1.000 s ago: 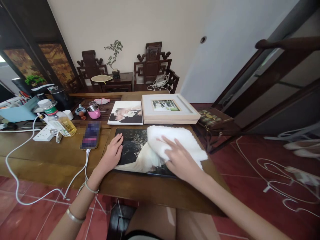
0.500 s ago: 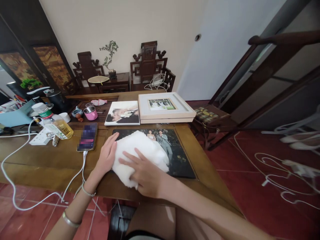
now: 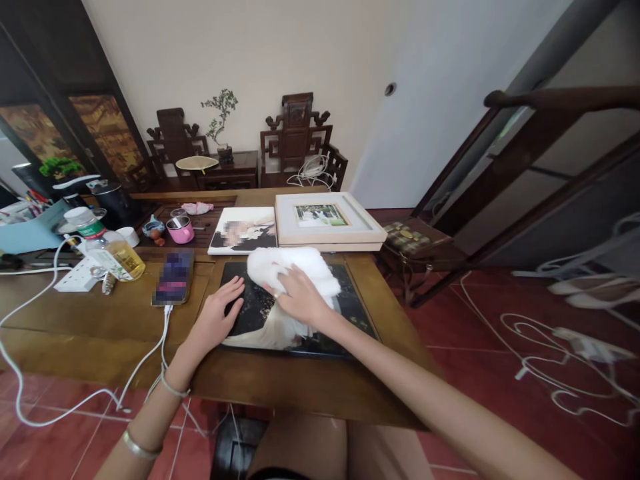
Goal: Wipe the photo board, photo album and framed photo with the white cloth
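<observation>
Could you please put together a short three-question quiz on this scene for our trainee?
1. True or false: the right hand is on top of the white cloth.
2. Multiple choice: which thing lies on the table to the left of the left hand, with a white cable running from its near end?
A) a hand fan
B) a phone
C) a potted tree
3. Open question: what is the left hand touching?

Key:
1. True
2. B
3. The left side of the dark photo panel
</observation>
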Demonstrator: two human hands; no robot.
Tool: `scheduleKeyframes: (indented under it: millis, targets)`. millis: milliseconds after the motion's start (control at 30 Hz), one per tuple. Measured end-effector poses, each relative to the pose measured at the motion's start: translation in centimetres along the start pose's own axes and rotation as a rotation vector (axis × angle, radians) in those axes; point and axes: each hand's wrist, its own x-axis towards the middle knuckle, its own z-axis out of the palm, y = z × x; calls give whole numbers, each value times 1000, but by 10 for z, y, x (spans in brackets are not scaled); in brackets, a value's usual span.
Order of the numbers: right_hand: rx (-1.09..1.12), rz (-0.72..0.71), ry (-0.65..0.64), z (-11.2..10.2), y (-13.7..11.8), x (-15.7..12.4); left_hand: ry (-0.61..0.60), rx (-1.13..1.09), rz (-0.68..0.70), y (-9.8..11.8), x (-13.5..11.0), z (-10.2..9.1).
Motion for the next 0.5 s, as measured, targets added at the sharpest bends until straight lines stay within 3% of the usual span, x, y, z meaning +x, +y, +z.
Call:
scheduleKeyframes:
  millis: [133, 233, 333, 500]
  targets:
    - [33, -34, -13, 13, -26, 45, 0, 19, 4, 0, 0, -1]
    - [29, -48, -34, 14, -32, 48, 2, 16, 19, 1, 1, -1]
    - [-4, -22, -39, 4, -17, 23, 13, 16, 9, 0, 0, 0]
    - [-73, 95, 8, -22, 41, -41, 20, 2, 0, -1, 0, 2]
